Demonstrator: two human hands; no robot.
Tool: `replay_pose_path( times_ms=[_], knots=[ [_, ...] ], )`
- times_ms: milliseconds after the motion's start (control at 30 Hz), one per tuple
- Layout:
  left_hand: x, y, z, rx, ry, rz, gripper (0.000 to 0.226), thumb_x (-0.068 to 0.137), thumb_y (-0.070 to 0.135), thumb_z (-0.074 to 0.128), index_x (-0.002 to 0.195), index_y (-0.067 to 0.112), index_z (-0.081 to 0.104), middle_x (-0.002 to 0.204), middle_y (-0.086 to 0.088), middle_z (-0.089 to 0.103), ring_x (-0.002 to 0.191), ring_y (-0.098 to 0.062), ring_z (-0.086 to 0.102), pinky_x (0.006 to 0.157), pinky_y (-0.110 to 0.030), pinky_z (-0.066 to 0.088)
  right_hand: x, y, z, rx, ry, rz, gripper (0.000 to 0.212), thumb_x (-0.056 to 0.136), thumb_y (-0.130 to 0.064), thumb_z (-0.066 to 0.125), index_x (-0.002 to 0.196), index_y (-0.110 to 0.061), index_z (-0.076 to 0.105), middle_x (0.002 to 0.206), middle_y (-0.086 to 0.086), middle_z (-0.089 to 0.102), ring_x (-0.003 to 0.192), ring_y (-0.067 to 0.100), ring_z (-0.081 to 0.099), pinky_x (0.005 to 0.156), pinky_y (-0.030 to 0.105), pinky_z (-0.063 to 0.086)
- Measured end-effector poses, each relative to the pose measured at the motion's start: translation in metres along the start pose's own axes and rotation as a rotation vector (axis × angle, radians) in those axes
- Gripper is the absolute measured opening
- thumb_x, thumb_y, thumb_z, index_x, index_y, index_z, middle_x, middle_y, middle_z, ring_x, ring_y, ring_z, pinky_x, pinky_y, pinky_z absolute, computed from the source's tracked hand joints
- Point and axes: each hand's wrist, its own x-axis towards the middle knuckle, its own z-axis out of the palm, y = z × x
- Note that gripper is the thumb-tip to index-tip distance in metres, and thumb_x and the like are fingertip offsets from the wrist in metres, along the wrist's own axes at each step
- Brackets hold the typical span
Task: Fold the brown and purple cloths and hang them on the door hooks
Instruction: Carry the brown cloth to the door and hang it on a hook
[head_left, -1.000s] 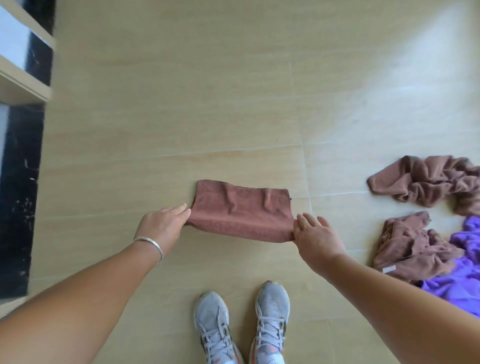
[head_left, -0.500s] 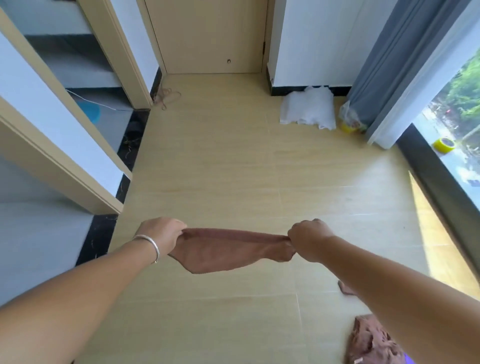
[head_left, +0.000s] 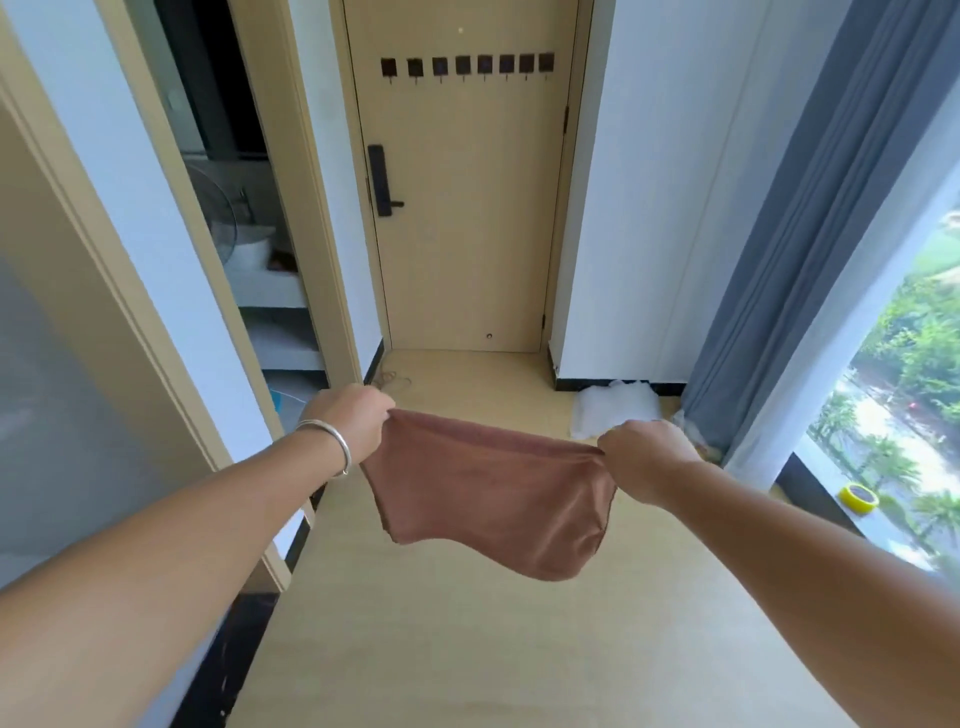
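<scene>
**Between 2 hands: a folded brown cloth held in the air**

Between the 2 raised hands, the brown cloth (head_left: 488, 493) hangs folded, its upper edge stretched from one fist to the other and sagging slightly in the middle. The left hand (head_left: 353, 421), with a silver bracelet (head_left: 332, 441) on its wrist, has its fingers curled tightly round the cloth's upper left corner; the fabric emerges just right of its knuckles. The right hand (head_left: 644, 452) is likewise closed round the upper right corner, the cloth gathering into creases where it enters the fist. Below the fingers the cloth drops free, its lower edge slanting and hanging lowest under the right hand, well above the wooden floor (head_left: 467, 649). Beyond the fingers stands a closed door (head_left: 467, 234) bearing a row of 8 dark hooks (head_left: 467, 66) near its top.
</scene>
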Motion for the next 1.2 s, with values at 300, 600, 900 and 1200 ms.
replay_pose_path(
  times_ms=[300,600,900,1200],
  knots=[
    [-0.005,-0.023,-0.175,0.053,0.271,-0.004,0.032,0.098,0.017,0.037,0.088,0.024,0.066,0.088,0.001,0.066,0.078,-0.021,0.06,0.059,-0.029,0.041,-0.025,0.045,-0.161,0.011,0.258,0.087,0.024,0.087,-0.012,0.034,0.08,-0.02,0.056,0.084,-0.003,0.059,0.076,0.019,0.057,0.063,0.028,0.036],
    [-0.021,-0.024,-0.261,0.165,0.349,-0.029,0.032,0.097,0.017,0.037,0.077,0.02,0.061,0.076,0.002,0.06,0.07,-0.02,0.058,0.056,-0.027,0.036,-0.055,0.083,-0.22,0.011,0.338,0.118,0.022,0.095,-0.019,0.036,0.088,-0.022,0.057,0.086,-0.005,0.055,0.085,0.019,0.051,0.071,0.031,0.035],
    [-0.023,-0.005,-0.286,0.252,0.393,-0.061,0.031,0.098,0.013,0.035,0.082,0.022,0.061,0.079,0.003,0.062,0.07,-0.016,0.059,0.057,-0.027,0.04,-0.062,0.116,-0.241,0.015,0.554,0.248,0.024,0.088,-0.012,0.039,0.092,-0.023,0.059,0.091,-0.004,0.061,0.085,0.018,0.054,0.071,0.029,0.034],
    [-0.001,0.005,-0.282,0.266,0.349,-0.103,0.031,0.096,0.01,0.037,0.084,0.021,0.064,0.082,0.002,0.065,0.073,-0.018,0.063,0.059,-0.027,0.043,-0.034,0.128,-0.235,0.01,0.53,0.253,0.027,0.086,-0.009,0.038,0.092,-0.021,0.062,0.094,-0.003,0.064,0.085,0.019,0.057,0.071,0.029,0.035]
  ],
)
